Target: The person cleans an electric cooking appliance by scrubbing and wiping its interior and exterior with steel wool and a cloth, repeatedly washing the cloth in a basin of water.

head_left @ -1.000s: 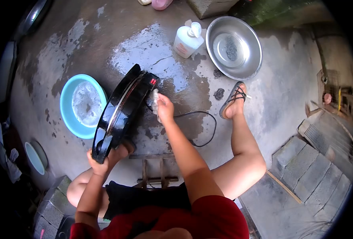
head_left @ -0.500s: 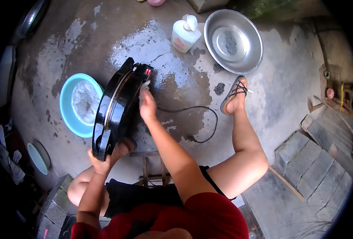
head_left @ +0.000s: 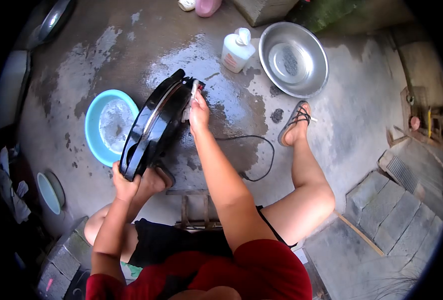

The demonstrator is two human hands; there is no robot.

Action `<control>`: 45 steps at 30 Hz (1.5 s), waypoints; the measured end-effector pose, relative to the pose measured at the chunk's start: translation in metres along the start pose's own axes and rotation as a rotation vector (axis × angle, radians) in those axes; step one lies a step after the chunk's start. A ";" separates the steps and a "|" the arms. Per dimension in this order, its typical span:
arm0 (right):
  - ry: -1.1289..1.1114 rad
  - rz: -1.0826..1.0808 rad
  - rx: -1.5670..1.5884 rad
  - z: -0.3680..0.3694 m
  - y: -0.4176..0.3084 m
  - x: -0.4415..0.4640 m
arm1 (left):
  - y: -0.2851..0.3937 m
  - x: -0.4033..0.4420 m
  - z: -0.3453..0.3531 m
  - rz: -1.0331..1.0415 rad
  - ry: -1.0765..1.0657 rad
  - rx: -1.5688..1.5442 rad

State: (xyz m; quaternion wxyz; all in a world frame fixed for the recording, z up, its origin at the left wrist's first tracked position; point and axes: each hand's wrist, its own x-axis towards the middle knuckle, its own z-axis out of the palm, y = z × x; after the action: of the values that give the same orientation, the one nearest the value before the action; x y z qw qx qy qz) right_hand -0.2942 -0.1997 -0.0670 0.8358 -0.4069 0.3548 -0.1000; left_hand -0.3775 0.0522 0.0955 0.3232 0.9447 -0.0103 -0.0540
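A round black appliance (head_left: 154,125) with a light metal seam stands tilted on its edge between my knees. My left hand (head_left: 125,184) grips its lower end, fingers wrapped round the rim. Near the upper end, my right hand (head_left: 199,112) holds a pale wet cloth (head_left: 187,111) against the side, beside a red switch (head_left: 201,86) that is partly covered. A black power cord (head_left: 261,139) loops over the wet floor to the right of the appliance. Just left of it sits a turquoise basin (head_left: 94,131) of foamy water.
A white pump bottle (head_left: 236,54) and a steel basin (head_left: 309,82) stand ahead. Dark scouring clumps (head_left: 277,115) lie near my right foot (head_left: 296,131). Concrete blocks (head_left: 391,215) are at the right, a wooden stool (head_left: 195,207) below, a pale green basin (head_left: 48,192) far left.
My right hand has moved up and slightly right with the cloth, now partly over the red switch. The appliance's lower end has risen with my left hand.
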 end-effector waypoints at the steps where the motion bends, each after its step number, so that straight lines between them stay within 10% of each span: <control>1: 0.029 0.024 0.026 0.003 -0.001 -0.008 | 0.004 0.003 -0.003 -0.018 -0.010 0.022; 11: -0.284 -0.808 -0.843 0.023 -0.061 -0.130 | 0.056 0.031 -0.010 0.011 -0.064 0.001; 29: -0.336 -0.997 -1.146 0.021 -0.106 -0.125 | 0.084 0.018 0.003 0.125 -0.077 0.132; 40: -0.632 -0.812 -0.873 0.024 -0.112 -0.191 | 0.076 0.015 0.005 0.201 -0.117 0.113; 45: -0.704 0.200 -0.147 -0.008 -0.121 -0.180 | 0.071 0.011 0.000 0.255 -0.166 0.158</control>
State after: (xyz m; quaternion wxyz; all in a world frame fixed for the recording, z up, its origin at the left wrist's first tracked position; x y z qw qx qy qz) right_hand -0.4163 -0.2011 0.1125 0.8809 -0.4385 0.0900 0.1538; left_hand -0.3651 -0.0047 0.1376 0.2500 0.9506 -0.1607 -0.0893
